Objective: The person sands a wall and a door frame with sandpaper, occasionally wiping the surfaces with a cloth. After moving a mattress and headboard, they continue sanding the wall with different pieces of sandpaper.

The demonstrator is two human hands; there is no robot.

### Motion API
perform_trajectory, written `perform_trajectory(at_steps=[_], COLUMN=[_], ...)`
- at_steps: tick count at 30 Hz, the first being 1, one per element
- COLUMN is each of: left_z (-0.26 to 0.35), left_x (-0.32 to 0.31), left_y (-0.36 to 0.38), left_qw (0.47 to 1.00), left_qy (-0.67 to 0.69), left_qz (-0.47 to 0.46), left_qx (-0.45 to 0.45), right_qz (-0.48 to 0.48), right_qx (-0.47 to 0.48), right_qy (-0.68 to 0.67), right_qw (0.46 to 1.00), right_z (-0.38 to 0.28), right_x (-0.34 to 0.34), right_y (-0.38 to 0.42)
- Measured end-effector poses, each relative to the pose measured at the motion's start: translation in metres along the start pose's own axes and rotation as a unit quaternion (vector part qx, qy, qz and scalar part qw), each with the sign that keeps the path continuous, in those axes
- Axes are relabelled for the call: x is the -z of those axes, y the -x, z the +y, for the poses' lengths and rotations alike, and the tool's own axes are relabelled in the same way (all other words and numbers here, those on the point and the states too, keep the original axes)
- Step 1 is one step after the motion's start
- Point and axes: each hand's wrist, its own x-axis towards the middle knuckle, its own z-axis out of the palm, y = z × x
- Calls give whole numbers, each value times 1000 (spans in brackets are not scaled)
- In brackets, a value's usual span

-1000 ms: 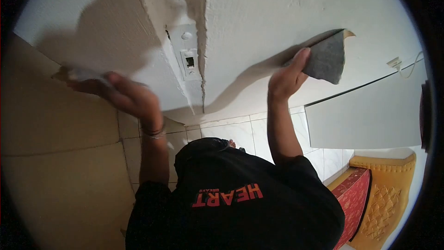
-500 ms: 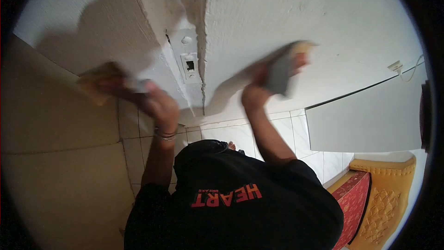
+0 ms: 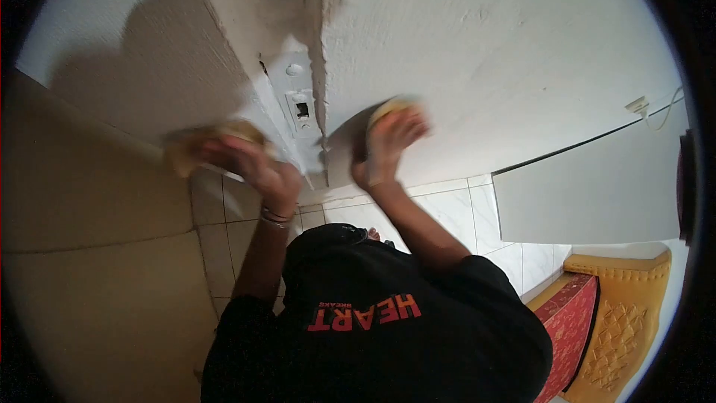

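Note:
My left hand [image 3: 261, 172], with bracelets at its wrist, is closed around a flat tan pad [image 3: 179, 158] that sticks out beyond the fingers. It is at the white surface left of the metal lock plate [image 3: 301, 110]. On the other side of the plate, my right hand [image 3: 389, 140] grips a second flat pad [image 3: 388, 108], its tan edge showing above the fingers. This hand is against or close to the white wall panel [image 3: 514, 52]; contact cannot be made out. Both hands are blurred by motion, and the fingers hide most of each pad.
A rough vertical edge runs beside the lock plate. To the right are a grey-white panel [image 3: 589, 186], a plug with a cable [image 3: 638, 107] and a mustard tufted seat [image 3: 623, 328] with a red cushion [image 3: 570, 328]. Tan upholstery [image 3: 97, 179] fills the left. White floor tiles [image 3: 440, 216] lie below.
My right hand has swung left and slightly down, nearer the lock plate, turning its pad's grey face out of sight. My left hand has shifted right with its pad.

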Motion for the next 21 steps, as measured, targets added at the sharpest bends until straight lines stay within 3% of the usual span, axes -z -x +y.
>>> perform_trajectory(at_steps=[2, 4, 5, 6, 8, 10, 12, 13, 14, 15, 16, 18, 19, 20, 21], left_z=[-32, -65, -69, -65, -60, -70, -43, -29, -16, -9, -19, -58, -69, -66, -64], left_x=[-3, 16, 26, 32, 37, 27, 2, -3, -7, -7, 4, 25, 34, 38, 39], left_y=[55, 81, 75, 59, 26, 30, 33, 38, 44, 49, 62, 82, 70, 53, 31], left_qw=[998, 984, 989, 989, 959, 963, 980, 979, 996, 996, 996, 974, 985, 984, 984], left_qy=[-28, -47, -65, -67, 197, 134, 52, 52, 1, -51, -53, -113, -102, -102, 67], left_qz=[-34, -166, -130, -130, -63, -36, -71, -69, -60, -52, -53, -193, -139, -143, -70], left_qx=[-36, -52, -33, -29, 192, 229, 180, 183, 67, -51, -49, -24, 8, 12, 151], right_qz=[-189, -220, -243, -152, -73, 103, -66, -50, -54, -198, -285, -291, -198, -107, -111], right_qx=[16, 58, -7, -4, -163, -282, -232, -124, -49, 43, 74, 4, -36, -76, -76], right_qy=[-133, -124, -86, -79, -76, -286, -43, -94, -132, -73, -83, -61, -46, -29, -31], right_qw=[973, 966, 966, 985, 981, 910, 969, 987, 989, 976, 952, 955, 979, 991, 990], right_z=[-19, 19, 34, 49, 56, 39, 41, 2, -7, -9, 8, 42, 55, 65, 71], right_x=[16, 15, 19, 21, 28, 28, -10, 12, 0, 11, 10, 31, 33, 36, 37], right_y=[39, 78, 79, 64, 14, -39, 35, -7, 27, 42, 77, 71, 53, 36, 28])
